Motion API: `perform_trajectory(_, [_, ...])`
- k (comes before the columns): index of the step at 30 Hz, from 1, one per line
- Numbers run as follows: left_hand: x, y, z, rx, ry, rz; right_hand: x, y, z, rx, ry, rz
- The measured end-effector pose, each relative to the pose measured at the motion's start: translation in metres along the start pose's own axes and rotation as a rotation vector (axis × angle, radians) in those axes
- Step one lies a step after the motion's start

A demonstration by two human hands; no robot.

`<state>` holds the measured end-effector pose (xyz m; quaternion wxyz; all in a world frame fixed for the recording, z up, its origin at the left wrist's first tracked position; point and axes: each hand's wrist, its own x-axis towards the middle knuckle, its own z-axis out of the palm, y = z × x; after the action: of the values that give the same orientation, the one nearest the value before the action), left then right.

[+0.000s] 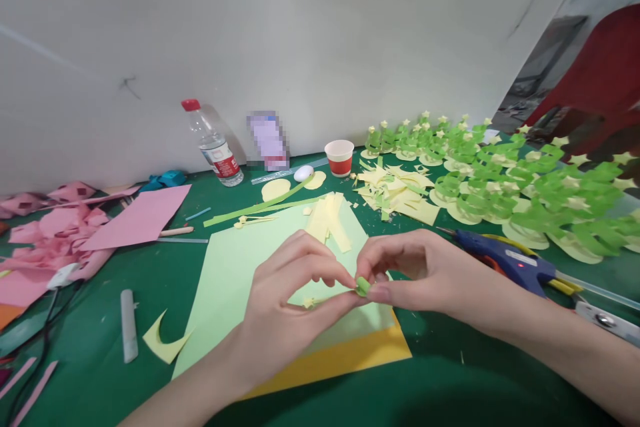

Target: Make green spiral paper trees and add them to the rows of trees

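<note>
Both my hands meet over a pale green paper sheet (235,280) lying on a yellow sheet (350,357). My left hand (290,307) and my right hand (415,270) pinch together on a small rolled green paper strip (363,285), fingertips closed around it. Most of the strip is hidden between the fingers. A tiny yellow scrap (309,303) shows under my left thumb.
Several finished green paper trees (525,187) with yellow stars crowd the right. A blue glue gun (505,259) lies beside my right wrist. Yellow offcuts (395,190), a red paper cup (339,157), a water bottle (215,145), pink paper (135,217) and a craft knife (129,323) lie around.
</note>
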<state>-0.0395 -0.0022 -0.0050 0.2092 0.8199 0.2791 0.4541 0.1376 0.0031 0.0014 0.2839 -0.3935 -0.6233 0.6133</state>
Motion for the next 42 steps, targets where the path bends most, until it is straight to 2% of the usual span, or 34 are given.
perform_trajectory(6, [0.003, 0.002, -0.001, 0.067, -0.029, 0.008, 0.0, -0.003, -0.002, 0.001, 0.04, 0.022])
perform_trajectory(12, [0.003, 0.003, -0.001, 0.08, -0.006, 0.008, -0.001, -0.002, -0.009, 0.029, 0.25, 0.012])
perform_trajectory(15, [0.002, 0.003, -0.001, 0.061, -0.005, 0.01, -0.001, -0.003, -0.009, 0.004, 0.227, 0.031])
perform_trajectory(20, [0.0, 0.001, -0.001, 0.025, 0.008, 0.0, -0.003, -0.005, -0.005, -0.05, 0.084, 0.069])
perform_trajectory(22, [-0.001, 0.0, 0.0, 0.013, 0.003, -0.013, -0.004, -0.004, -0.004, -0.057, 0.07, 0.056])
perform_trajectory(25, [-0.002, -0.003, 0.002, -0.045, 0.018, -0.101, -0.005, -0.004, -0.002, -0.079, 0.114, 0.018])
perform_trajectory(28, [-0.002, -0.002, 0.003, -0.149, 0.04, -0.251, -0.005, -0.006, -0.001, -0.145, 0.183, -0.009])
perform_trajectory(31, [0.0, 0.0, 0.005, -0.201, -0.011, -0.349, -0.005, -0.008, 0.003, -0.243, 0.241, -0.073])
perform_trajectory(36, [0.005, 0.003, 0.006, -0.188, -0.055, -0.363, -0.007, -0.005, 0.01, -0.39, 0.368, -0.249])
perform_trajectory(42, [0.002, 0.003, 0.003, -0.191, 0.022, -0.395, -0.009, -0.002, 0.015, -0.441, 0.511, -0.416])
